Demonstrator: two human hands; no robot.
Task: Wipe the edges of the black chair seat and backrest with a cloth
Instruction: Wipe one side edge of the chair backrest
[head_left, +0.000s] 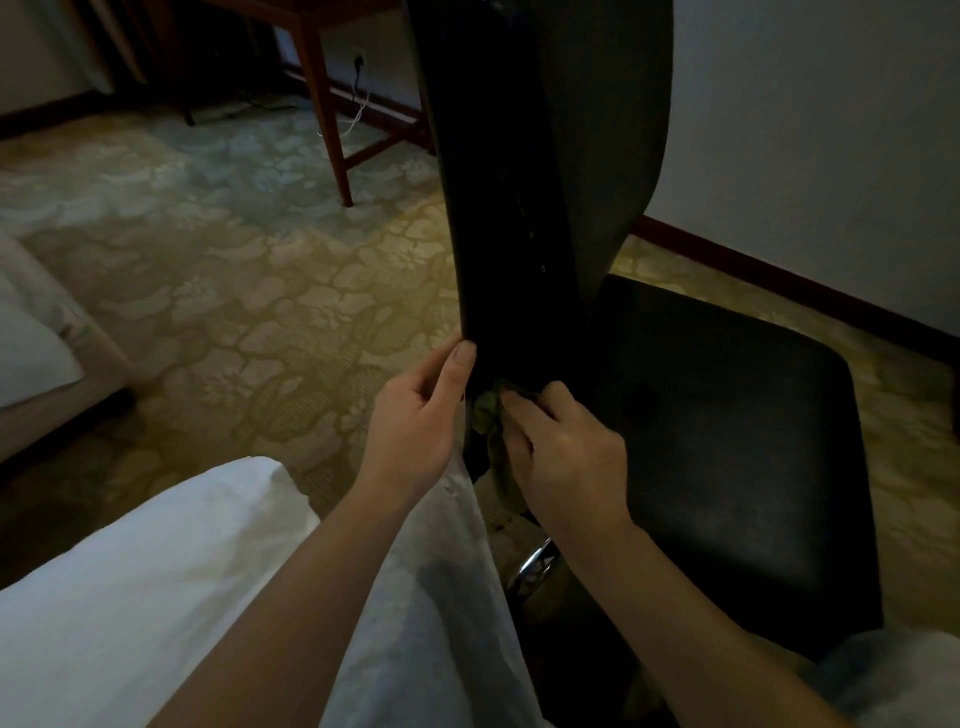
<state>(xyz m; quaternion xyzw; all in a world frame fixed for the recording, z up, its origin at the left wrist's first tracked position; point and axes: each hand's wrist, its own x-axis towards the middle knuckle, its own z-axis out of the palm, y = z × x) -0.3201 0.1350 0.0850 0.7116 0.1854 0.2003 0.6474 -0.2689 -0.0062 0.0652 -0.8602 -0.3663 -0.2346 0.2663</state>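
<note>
The left hand grips the black backrest at its lower edge, thumb on top. The right hand presses a bunched green cloth against the backrest's base, beside the seat.

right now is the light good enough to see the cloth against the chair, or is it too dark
Head view: dim, warm light; the black backrest and seat lose detail in shadow, yet the green cloth in the right hand shows.

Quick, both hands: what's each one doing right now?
Left hand: grips the lower edge of the black chair backrest.
Right hand: holds the crumpled green cloth against it.
</note>
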